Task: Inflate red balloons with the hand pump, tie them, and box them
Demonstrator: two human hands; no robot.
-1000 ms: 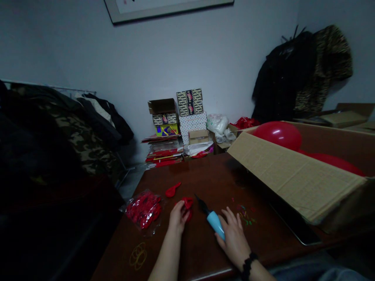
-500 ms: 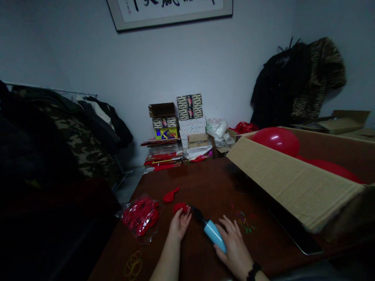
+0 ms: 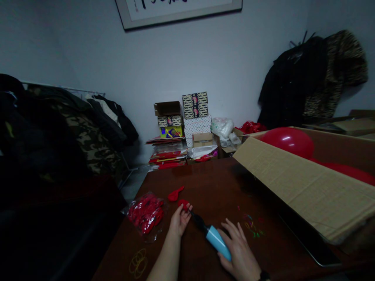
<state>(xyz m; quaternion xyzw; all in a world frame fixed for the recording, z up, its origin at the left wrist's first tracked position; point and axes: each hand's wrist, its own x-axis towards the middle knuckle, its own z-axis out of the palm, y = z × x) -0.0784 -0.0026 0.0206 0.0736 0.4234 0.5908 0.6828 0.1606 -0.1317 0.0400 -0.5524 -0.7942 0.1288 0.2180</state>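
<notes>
My left hand point(image 3: 181, 219) pinches a small red balloon point(image 3: 183, 203) at the dark nozzle tip of a balloon pump point(image 3: 217, 241) with a light blue body. Whether the balloon's neck sits over the nozzle is hard to make out. Against the pump's blue end lies my right hand point(image 3: 240, 249), thumb below and fingers stretched along the far side, gripping it loosely. Just beyond the left hand, another limp red balloon point(image 3: 175, 194) rests on the table. A clear bag point(image 3: 146, 214) full of red balloons lies to the left.
On the right, a cardboard box point(image 3: 295, 187) holds inflated red balloons point(image 3: 288, 142), with a dark flat device point(image 3: 313, 242) below its edge. Small coloured bands point(image 3: 253, 227) and yellowish loops point(image 3: 138, 263) lie on the brown table point(image 3: 211, 175). Stacked boxes point(image 3: 195, 105) stand behind it.
The camera view has turned a little to the left. The balloon in my left hand now stands rounder and higher at the fingertips. My right hand keeps its place on the pump.
</notes>
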